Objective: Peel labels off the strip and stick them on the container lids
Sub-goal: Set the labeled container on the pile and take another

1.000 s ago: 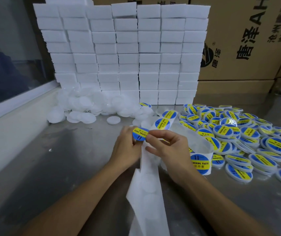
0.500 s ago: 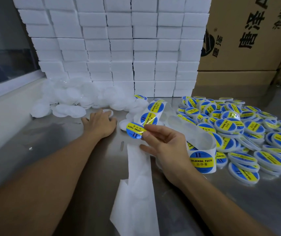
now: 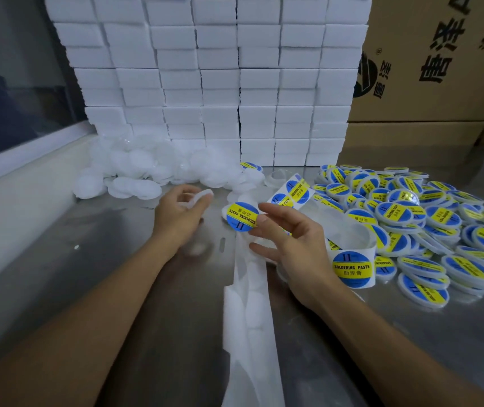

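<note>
The right hand [image 3: 290,245] pinches 1 round, glossy blue-and-yellow label [image 3: 242,216] by its edge, just above the curling white backing strip [image 3: 252,304]. Left of the strip, the left hand [image 3: 180,211] curls around 1 plain white disc-shaped lid [image 3: 198,198], lifted off the brushed-metal table [image 3: 117,274].

Brushed metal, glossy print, matt paper and plastic

The table [image 3: 117,289] is dull, smooth metal with soft reflections. Lying on it, the peeled backing strip [image 3: 252,333] looks like thin, matt white paper, slightly translucent. The round label [image 3: 242,216] above the strip has a glossy blue and yellow printed face. Right of the strip, the labelled lids [image 3: 440,230] shine the same way; left of it, the bare lids [image 3: 135,171] look like cloudy, semi-matt white plastic. Behind them, the cartons [image 3: 440,83] are matt brown cardboard.
</note>
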`<state>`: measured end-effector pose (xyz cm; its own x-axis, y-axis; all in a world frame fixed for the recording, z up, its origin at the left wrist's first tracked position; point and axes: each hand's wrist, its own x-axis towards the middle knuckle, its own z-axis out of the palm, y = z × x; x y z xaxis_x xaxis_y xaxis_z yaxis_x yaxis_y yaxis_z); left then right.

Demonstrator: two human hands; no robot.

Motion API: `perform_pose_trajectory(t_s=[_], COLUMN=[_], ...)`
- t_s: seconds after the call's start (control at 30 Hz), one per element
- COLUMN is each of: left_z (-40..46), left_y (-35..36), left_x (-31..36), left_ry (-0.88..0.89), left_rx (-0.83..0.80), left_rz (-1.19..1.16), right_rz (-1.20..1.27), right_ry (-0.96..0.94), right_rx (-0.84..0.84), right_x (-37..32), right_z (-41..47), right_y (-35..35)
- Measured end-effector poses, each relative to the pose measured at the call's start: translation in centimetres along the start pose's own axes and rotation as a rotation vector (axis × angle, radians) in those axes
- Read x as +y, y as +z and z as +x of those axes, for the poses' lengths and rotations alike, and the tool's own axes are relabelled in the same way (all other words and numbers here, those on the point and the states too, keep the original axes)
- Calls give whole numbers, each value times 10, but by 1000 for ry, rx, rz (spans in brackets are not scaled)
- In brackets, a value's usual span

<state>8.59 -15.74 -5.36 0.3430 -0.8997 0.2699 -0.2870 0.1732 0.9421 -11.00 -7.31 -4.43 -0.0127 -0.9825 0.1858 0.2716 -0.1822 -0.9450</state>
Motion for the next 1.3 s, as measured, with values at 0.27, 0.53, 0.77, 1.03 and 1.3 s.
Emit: perform_pose_trajectory(t_s=[0.27,0.53,0.77,1.03,1.3], left_z=[-65,-92,-102,-103,-105], left_y=[-26,-26,-18,-19,-19], left_x=[21,45,61,64,62], left_ry=[-232,-523,-346,68,46], left_rx=[-56,-272,-382,-153,-81], left_rz=[-620,-893,-649,-408,-337], right_rz=[-157,-235,-356,-359,-106], right_ry=[-175,-273,-343,-302,-119], right_rx=[14,-46,-82,-30,-14], right_x=[-12,-17,-18,-20,-30], right_z=[-12,-18,-19,-18,-23], right_y=[6,10,6,6,11])
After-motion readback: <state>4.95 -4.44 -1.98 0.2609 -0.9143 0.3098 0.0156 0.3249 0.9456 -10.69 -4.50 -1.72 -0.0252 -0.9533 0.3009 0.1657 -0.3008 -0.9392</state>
